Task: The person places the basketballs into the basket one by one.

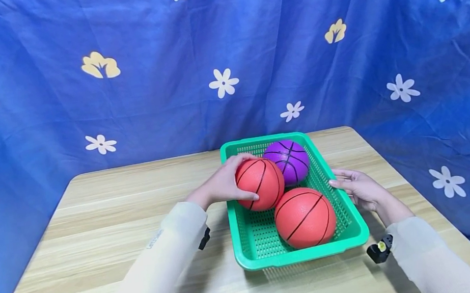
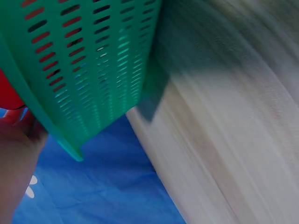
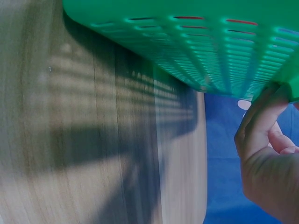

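A green plastic basket point(image 1: 250, 264) with slotted walls stands on the wooden table, holding three toy basketballs. My left hand point(image 1: 224, 181) grips the red basketball point(image 1: 267, 184) at the basket's left side, thumb low and fingers over the top. A purple basketball point(image 1: 292, 161) sits behind it, and a second red basketball point(image 1: 305, 217) lies at the near right. At the right rim, my right hand point(image 1: 366, 192) holds the basket, thumb on the edge. In the right wrist view, its fingers point(image 3: 261, 119) reach up under the rim. The left wrist view hides most of the left hand.
The table point(image 1: 135, 199) has light wood grain and stretches to the left of the basket. Blue curtain point(image 1: 158, 102) with white flowers hangs close behind the table and along its sides. Each wrist carries a small black camera point(image 1: 379, 250).
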Demonstrator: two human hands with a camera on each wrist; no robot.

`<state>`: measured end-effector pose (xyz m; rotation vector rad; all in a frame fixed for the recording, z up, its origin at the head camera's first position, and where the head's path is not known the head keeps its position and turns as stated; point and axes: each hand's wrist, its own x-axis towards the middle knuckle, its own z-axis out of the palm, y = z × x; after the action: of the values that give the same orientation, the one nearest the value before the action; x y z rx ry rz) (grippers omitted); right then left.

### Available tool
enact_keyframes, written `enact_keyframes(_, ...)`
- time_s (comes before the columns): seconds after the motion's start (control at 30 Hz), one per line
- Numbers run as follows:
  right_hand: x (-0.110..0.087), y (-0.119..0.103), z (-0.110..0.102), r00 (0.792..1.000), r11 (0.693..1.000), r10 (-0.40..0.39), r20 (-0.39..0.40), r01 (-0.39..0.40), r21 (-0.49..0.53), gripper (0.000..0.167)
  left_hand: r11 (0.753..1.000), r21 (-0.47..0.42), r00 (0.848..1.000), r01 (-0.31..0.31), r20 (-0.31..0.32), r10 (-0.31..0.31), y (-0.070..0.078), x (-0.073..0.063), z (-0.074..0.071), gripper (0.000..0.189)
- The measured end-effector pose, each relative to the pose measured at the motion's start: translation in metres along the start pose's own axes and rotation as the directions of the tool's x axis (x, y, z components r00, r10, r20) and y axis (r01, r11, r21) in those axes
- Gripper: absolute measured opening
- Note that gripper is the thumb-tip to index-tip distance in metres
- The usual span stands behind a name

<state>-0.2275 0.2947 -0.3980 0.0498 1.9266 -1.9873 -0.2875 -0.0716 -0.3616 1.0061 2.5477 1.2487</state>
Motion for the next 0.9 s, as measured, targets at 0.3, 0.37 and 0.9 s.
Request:
enact_keyframes(0.3, -0.001, -0.001, 0.001, 1.000, 1.000, 0.001, -0.006, -0.001, -0.002, 0.068, 0.994, 0.084, 0.998, 0.067, 0.009, -0.068, -0.005, -0.006, 0.004, 0.086)
enact_keyframes(0.37, -0.002, -0.001, 0.002, 1.000, 1.000, 0.004, -0.008, -0.004, 0.005, 0.069, 0.992, 0.105, 0.997, 0.070, 0.019, -0.072, -0.005, -0.007, 0.005, 0.087)
enact_keyframes(0.9, -0.004, -0.008, 0.000, 0.999, 0.992, 0.039, 0.004, -0.038, -0.120, 0.071, 0.988, 0.129, 0.996, 0.088, -0.001, -0.089, -0.006, -0.019, -0.001, 0.098)
